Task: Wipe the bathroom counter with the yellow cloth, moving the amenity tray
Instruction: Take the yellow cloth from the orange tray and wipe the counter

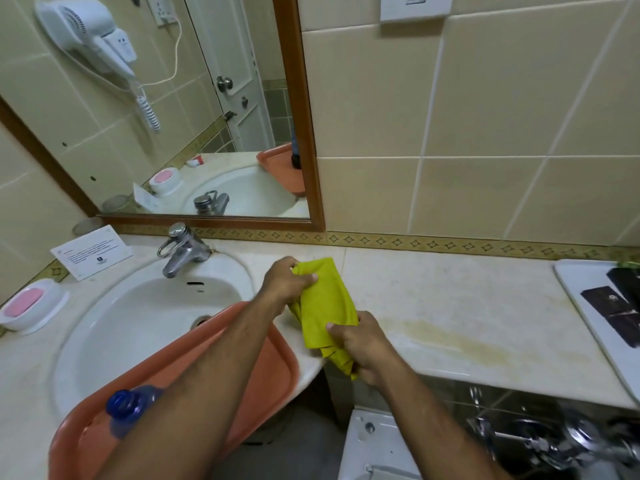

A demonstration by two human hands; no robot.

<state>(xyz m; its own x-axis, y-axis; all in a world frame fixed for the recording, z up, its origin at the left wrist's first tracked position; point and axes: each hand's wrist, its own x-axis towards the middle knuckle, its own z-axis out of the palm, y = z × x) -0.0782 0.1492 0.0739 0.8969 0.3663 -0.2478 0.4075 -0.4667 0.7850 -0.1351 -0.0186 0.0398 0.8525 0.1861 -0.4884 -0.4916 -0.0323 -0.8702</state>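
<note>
Head view: both hands' grip clamped on yellow cloth (323, 306) above stained counter (450, 306).

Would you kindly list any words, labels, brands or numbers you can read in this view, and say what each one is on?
No text is legible in this view.
White card behind the sink: several printed lines and a small dark logo, too small to read.
Dark packets on the white tray: a small emblem, unreadable.
Hair dryer in the mirror: no readable marking.
Blue-capped bottle: label not visible.
</note>
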